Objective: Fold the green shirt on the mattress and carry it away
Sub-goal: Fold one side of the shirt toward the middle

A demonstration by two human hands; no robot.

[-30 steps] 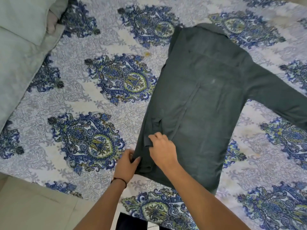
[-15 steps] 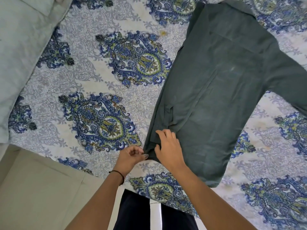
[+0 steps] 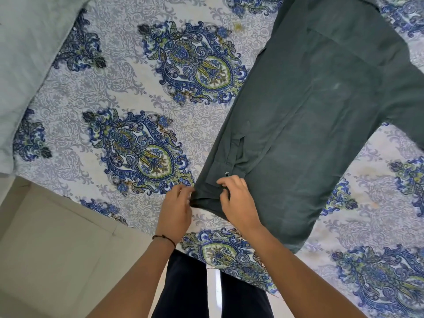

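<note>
As laid out now, back side up:
Green shirt [image 3: 316,115]: flat on the mattress, right of centre; collar end at the top edge of view, hem toward the near edge of the bed.
Left sleeve of shirt: folded in over the back, running down the left side, cuff with a small dark button [image 3: 227,173] close to the hem corner.
Other sleeve [image 3: 410,99]: spread out to the right, running off the edge of view.
Left hand [image 3: 176,208]: at the shirt's near left corner, fingers curled and pinching the hem edge there.
Right hand [image 3: 238,203]: on top of the fabric just beside the left, fingers bent and nipping the folded cuff layer near the button.
Wrist band [image 3: 164,237]: thin dark cord on the left wrist.
Mattress [image 3: 128,95]: covered by a pale sheet with large blue and green paisley medallions; a small yellowish stain near the top centre.
Pillow [image 3: 25,56]: pale grey-green, upper left corner, lying on the sheet.
Floor [image 3: 57,260]: beige tiles, lower left, beside the bed.
Dark trousers [image 3: 190,290]: person's legs at the bottom centre, against the bed edge.
</note>
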